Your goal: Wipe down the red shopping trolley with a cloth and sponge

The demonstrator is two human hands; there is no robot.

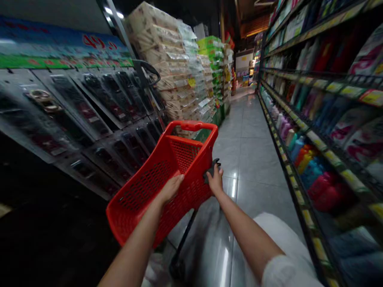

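Note:
A red plastic shopping cart (182,179) with perforated basket walls stands tilted across the view before me, and no goods show in its basket. My left hand (171,189) is closed over the cart's near rim, thumb lying along the top. On the cart's right side, my right hand (215,179) grips a dark grey, pronged piece (209,172) by the basket wall. Whether that piece is fixed to the cart, I cannot tell. The cart's red handle (191,126) is at the far end, touched by neither hand.
Hanging clear packs (86,99) line a display at left under a price banner (60,46). Behind it rise tall stacks of cartons (170,59). Shelves of bottles (302,155) run along the right. A grey tiled floor (248,131) stretches down the aisle between.

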